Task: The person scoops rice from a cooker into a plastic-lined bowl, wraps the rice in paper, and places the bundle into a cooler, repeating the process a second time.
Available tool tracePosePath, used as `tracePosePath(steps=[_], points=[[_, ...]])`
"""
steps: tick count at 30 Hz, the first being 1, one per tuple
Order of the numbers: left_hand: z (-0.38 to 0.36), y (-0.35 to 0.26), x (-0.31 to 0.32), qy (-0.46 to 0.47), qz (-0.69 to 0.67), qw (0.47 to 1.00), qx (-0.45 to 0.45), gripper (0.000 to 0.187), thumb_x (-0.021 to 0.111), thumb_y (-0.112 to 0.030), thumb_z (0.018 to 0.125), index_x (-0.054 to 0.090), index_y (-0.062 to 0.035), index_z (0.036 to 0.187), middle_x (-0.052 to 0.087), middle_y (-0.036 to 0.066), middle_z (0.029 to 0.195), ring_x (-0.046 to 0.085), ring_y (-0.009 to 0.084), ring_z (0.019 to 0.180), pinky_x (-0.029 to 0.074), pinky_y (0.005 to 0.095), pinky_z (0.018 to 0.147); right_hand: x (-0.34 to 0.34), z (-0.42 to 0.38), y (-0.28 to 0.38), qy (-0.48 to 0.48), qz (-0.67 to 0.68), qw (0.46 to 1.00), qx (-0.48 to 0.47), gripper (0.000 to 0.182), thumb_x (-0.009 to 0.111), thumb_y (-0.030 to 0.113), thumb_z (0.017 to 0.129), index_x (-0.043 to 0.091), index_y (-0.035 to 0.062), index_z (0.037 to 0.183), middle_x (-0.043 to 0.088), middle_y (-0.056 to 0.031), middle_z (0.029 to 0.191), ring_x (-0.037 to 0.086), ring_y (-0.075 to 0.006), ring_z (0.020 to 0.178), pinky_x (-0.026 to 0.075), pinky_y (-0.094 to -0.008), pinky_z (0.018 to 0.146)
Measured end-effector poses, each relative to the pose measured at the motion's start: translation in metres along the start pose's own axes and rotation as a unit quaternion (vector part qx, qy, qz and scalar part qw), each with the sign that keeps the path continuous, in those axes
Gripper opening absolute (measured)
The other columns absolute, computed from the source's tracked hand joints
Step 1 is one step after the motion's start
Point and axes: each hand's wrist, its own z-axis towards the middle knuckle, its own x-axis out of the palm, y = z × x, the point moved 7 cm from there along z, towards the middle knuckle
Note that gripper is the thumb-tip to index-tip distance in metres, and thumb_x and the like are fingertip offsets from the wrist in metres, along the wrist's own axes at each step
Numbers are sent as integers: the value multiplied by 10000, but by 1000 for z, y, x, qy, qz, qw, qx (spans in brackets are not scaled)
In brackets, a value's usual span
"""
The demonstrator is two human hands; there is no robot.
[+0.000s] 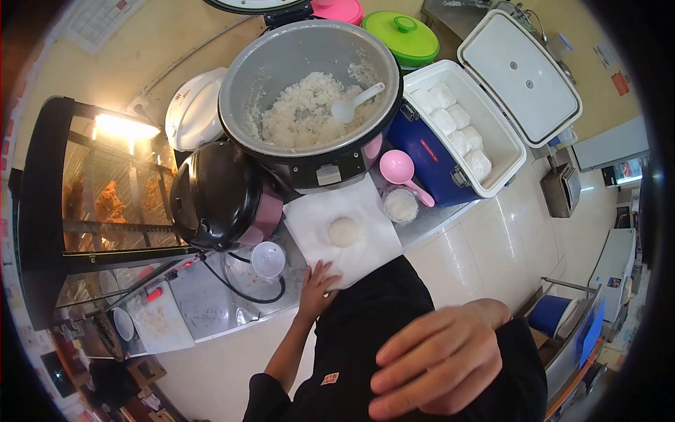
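Observation:
A round mound of cooked rice [344, 232] lies on white paper sheets [380, 204] on the metal counter. My left hand [318, 287] rests on the near left corner of the paper, fingers spread. Raised close to the camera, my right hand [439, 359] has loosely bent fingers held apart and nothing visible in them. Beyond the paper stands a large cooker pot [242, 91] with rice [302, 105] and a white rice paddle [357, 103] in it. Right of the paper are a pink ladle [398, 169] and a clear cup of white contents [401, 205].
An open blue cooler [436, 165] holds several white wrapped packs [460, 130]. Left stand a dark-lidded cooker [218, 197], a small white bowl [268, 260], and a lit display case [105, 197] with fried food. A black cable [260, 301] curves along the counter near the bowl.

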Motion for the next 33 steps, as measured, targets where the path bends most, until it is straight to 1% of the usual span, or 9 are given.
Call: tracePosePath(steps=[3, 4, 6, 8, 11, 17, 24, 30, 33], points=[[-4, 16, -2, -21, -85, 996, -1, 316, 664, -100, 861, 691, -160, 1169, 636, 94, 1295, 529, 299, 1311, 237, 546, 1182, -6, -30, -50, 24, -50, 995, 88, 146, 565, -14, 872, 650, 70, 789, 708, -145, 1121, 684, -304, 987, 556, -432, 836], [-2, 16, -7, -36, -129, 991, -24, 285, 645, -81, 872, 700, -145, 1144, 669, 93, 1234, 566, 301, 1268, 249, 541, 1178, -8, -59, -88, 39, -66, 977, 200, 41, 619, 58, 882, 652, 59, 859, 702, -118, 1110, 670, -316, 1007, 545, -415, 834], [4, 12, -21, -76, -182, 979, -51, 207, 592, -84, 932, 700, -83, 1109, 716, 110, 1116, 644, 301, 1150, 283, 534, 1162, -4, -138, -162, 36, -131, 913, 385, 141, 642, 62, 829, 655, 74, 969, 690, -73, 1112, 649, -293, 1039, 505, -411, 913], [3, 25, -18, -76, -219, 969, -82, 194, 571, -108, 958, 700, -59, 1094, 716, 111, 1121, 646, 291, 1143, 274, 530, 1167, 3, -204, -197, 63, -271, 882, 381, 228, 669, 112, 858, 661, 86, 1085, 692, -72, 1105, 631, -283, 1096, 459, -434, 996], [4, 22, -26, -82, -253, 960, -85, 208, 544, -134, 986, 700, -30, 1076, 720, 111, 1117, 655, 280, 1123, 262, 529, 1172, 8, -267, -217, 97, -398, 840, 355, 235, 690, 156, 869, 689, 108, 1099, 692, -57, 1117, 618, -255, 1125, 405, -466, 1058], [4, 25, -34, -121, -212, 968, -57, 173, 605, -145, 963, 727, -49, 1039, 736, 90, 1084, 670, 271, 1099, 282, 515, 1165, -9, -296, -237, 96, -343, 836, 417, 172, 711, 211, 862, 720, 134, 1015, 708, -27, 1070, 641, -240, 1061, 380, -474, 1074], [-2, 35, -42, -137, -255, 957, -33, 117, 698, -94, 894, 743, -49, 993, 753, 92, 988, 704, 252, 1020, 388, 486, 1106, -13, -289, -236, 98, -246, 847, 461, 105, 688, 204, 878, 726, 109, 904, 718, -46, 956, 660, -261, 932, 422, -432, 960], [-9, 52, -41, -215, -274, 923, -164, 154, 673, -118, 940, 721, 24, 975, 752, 104, 929, 688, 145, 920, 509, 295, 899, -23, -270, -237, 109, -210, 870, 432, 127, 709, 197, 866, 717, 72, 889, 717, -71, 947, 666, -293, 914, 465, -416, 889], [-6, 59, -40, -243, -291, 909, -172, 174, 667, -123, 951, 715, 41, 981, 747, 102, 912, 654, 106, 897, 503, 261, 840, -28, -262, -236, 88, -190, 879, 429, 149, 729, 188, 854, 713, 61, 931, 715, -88, 975, 666, -308, 939, 497, -405, 835]])
